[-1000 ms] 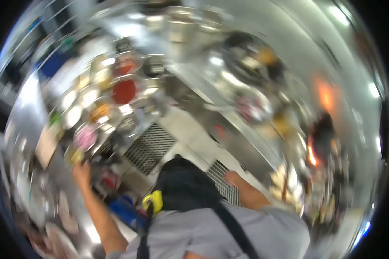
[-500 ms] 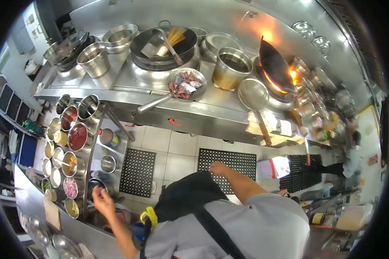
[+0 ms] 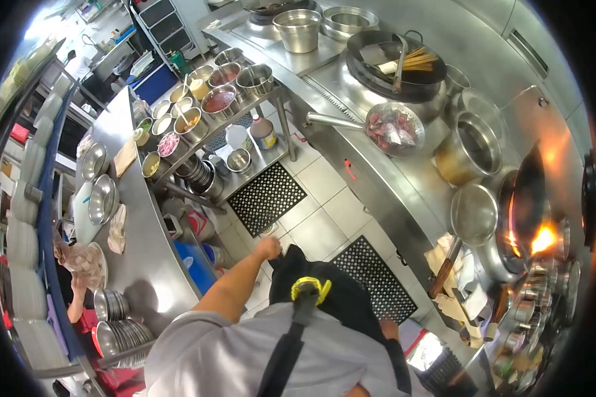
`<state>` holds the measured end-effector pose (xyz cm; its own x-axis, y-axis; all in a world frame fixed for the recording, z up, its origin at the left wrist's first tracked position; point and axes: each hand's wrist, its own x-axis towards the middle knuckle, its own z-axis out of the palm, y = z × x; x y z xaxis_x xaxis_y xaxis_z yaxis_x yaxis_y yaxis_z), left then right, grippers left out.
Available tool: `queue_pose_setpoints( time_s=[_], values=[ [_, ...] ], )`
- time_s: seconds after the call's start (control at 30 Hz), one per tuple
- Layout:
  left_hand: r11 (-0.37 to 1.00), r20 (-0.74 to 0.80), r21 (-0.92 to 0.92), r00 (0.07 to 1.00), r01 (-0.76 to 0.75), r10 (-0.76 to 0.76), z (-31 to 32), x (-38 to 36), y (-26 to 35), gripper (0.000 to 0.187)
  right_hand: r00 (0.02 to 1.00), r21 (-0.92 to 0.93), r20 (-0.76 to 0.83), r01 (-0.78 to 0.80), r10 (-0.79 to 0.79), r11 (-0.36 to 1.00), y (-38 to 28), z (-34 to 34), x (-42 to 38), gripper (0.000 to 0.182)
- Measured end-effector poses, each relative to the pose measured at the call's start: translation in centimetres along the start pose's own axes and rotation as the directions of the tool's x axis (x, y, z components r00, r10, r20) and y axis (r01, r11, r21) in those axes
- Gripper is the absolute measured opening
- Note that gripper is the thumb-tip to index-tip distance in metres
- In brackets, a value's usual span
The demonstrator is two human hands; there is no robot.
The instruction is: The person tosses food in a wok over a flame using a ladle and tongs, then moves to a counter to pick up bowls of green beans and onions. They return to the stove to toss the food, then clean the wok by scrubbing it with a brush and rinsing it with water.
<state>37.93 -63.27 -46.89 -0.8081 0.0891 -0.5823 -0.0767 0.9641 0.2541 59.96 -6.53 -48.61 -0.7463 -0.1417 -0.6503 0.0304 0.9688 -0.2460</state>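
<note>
My left hand (image 3: 268, 247) hangs over the floor in front of my dark apron (image 3: 324, 281), its fingers curled in and nothing showing in them. It is nearest to the perforated black mat (image 3: 266, 198). Low at my right side, my right hand (image 3: 389, 329) shows only in part, its fingers hidden. On the steel range rests a long-handled perforated ladle (image 3: 396, 130) with dark red and silvery pieces in it. A wok (image 3: 531, 192) stands tilted over a burner with orange flames. Next to it lies a wooden-handled strainer (image 3: 475, 215).
Pots of sauces and chopped ingredients, among them a red sauce pot (image 3: 220, 100), crowd a steel shelf. Another wok (image 3: 397, 69) holds long yellow sticks and a ladle. A steel counter (image 3: 146, 245) runs along the left, where another person's hand (image 3: 78, 284) is by a bowl. A second mat (image 3: 374, 278) lies ahead.
My view has turned left, bringing the left counter and plate stacks in. My left hand has moved away from the shelf and its fingers have closed. My right hand has dropped to my side.
</note>
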Motion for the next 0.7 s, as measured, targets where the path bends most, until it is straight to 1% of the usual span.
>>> queue_pose_setpoints(
  time_s=[0.03,0.07,0.1,0.13,0.17,0.2,0.23,0.27,0.3,0.33,0.37,0.4,0.43,0.47,0.5,0.53,0.57,0.6,0.63,0.67,0.7],
  values=[
    [0.997,0.074,0.071,0.996,0.035,-0.04,2.3,-0.8,-0.5,0.033,0.999,-0.08,-0.02,0.032,-0.034,0.996,0.5,-0.5,-1.8,0.011],
    [0.989,0.144,0.137,0.986,0.061,-0.081,4.2,-2.0,-0.7,0.034,0.954,-0.1,-0.207,0.2,-0.217,0.975,1.7,-0.5,-4.5,0.012],
    [0.985,0.203,0.071,0.964,0.159,-0.171,5.4,-3.2,-0.6,0.034,0.895,-0.12,-0.323,0.283,-0.307,0.952,2.8,-0.6,-5.4,0.013],
    [0.967,0.274,0.011,0.929,0.256,-0.249,6.7,-4.6,-0.8,0.035,0.815,-0.16,-0.431,0.355,-0.389,0.921,4.2,-0.5,-6.2,0.015],
    [0.938,0.329,-0.127,0.906,0.322,-0.267,8.6,-5.6,-1.8,0.029,0.785,-0.166,-0.482,0.354,-0.389,0.921,5.4,0.1,-5.8,0.016],
    [0.893,0.399,-0.245,0.878,0.378,-0.263,11.5,-5.8,-2.7,0.024,0.763,-0.161,-0.532,0.334,-0.367,0.929,6.6,0.8,-7.2,0.018],
    [0.826,0.455,-0.349,0.851,0.443,-0.264,11.3,-6.1,-2.8,0.02,0.784,-0.29,-0.486,0.272,-0.386,0.918,7.0,0.9,-7.2,0.021],
    [0.859,0.443,-0.257,0.844,0.444,-0.303,11.0,-5.2,-1.9,0.024,0.842,0.333,-0.538,0.248,-0.032,0.91,7.1,2.6,-6.5,0.02],
    [0.885,0.426,-0.16,0.839,0.437,-0.338,8.7,-4.3,0.7,0.029,0.887,0.564,-0.449,0.191,0.104,0.803,8.5,4.9,-5.1,0.016],
    [0.905,0.41,-0.053,0.836,0.422,-0.366,7.1,-4.1,2.6,0.034,0.907,0.757,-0.348,0.122,0.238,0.642,8.7,5.6,-4.1,0.014],
    [0.988,0.311,0.04,0.938,0.15,-0.155,7.5,-3.2,1.7,0.032,0.918,0.691,-0.34,0.097,0.204,0.717,8.9,6.3,-4.0,0.013],
    [0.973,0.233,0.155,0.964,-0.17,0.131,7.6,-0.7,0.7,0.03,0.928,0.615,-0.333,0.077,0.17,0.785,8.1,5.6,-4.1,0.016],
    [0.832,0.193,0.274,0.875,-0.483,0.445,8.0,2.6,0.2,0.029,0.915,0.41,-0.395,0.094,0.084,0.907,7.2,6.1,-4.4,0.021],
    [0.749,0.049,0.394,0.826,-0.533,0.562,8.4,5.0,0.3,0.024,0.891,0.181,-0.453,0.095,-0.003,0.979,6.5,6.7,-4.6,0.029],
    [0.643,0.115,0.497,0.778,-0.583,0.618,9.3,9.0,0.9,0.015,0.878,-0.221,-0.453,0.056,-0.153,0.974,7.3,8.7,-3.3,0.037],
    [0.731,0.065,0.369,0.801,-0.574,0.596,4.8,7.1,3.0,0.009,0.935,0.024,-0.343,-0.086,0.089,0.996,5.7,8.1,-3.6,0.037],
    [0.879,0.157,-0.109,0.865,-0.465,0.477,3.8,7.9,4.0,0.01,0.961,-0.177,-0.276,-0.079,0.028,0.981,4.2,7.0,-4.0,0.032],
    [0.601,0.247,-0.799,0.907,-0.009,0.342,3.1,8.6,4.9,0.012,0.951,-0.135,-0.299,-0.122,0.077,0.983,3.2,6.1,-4.7,0.029],
    [0.207,0.328,-0.935,0.923,0.287,0.201,2.6,9.3,5.5,0.014,0.943,-0.106,-0.317,-0.142,0.102,0.984,2.9,5.1,-5.0,0.026],
    [0.196,0.291,-0.95,0.921,0.245,0.258,2.6,9.4,5.2,0.013,0.938,-0.086,-0.332,-0.141,0.105,0.986,2.8,4.3,-5.2,0.024],
    [0.292,0.187,-0.95,0.947,0.108,0.26,2.7,8.8,5.6,0.012,0.923,-0.009,-0.356,-0.159,0.146,0.987,2.6,3.6,-5.6,0.016]
  ],
)
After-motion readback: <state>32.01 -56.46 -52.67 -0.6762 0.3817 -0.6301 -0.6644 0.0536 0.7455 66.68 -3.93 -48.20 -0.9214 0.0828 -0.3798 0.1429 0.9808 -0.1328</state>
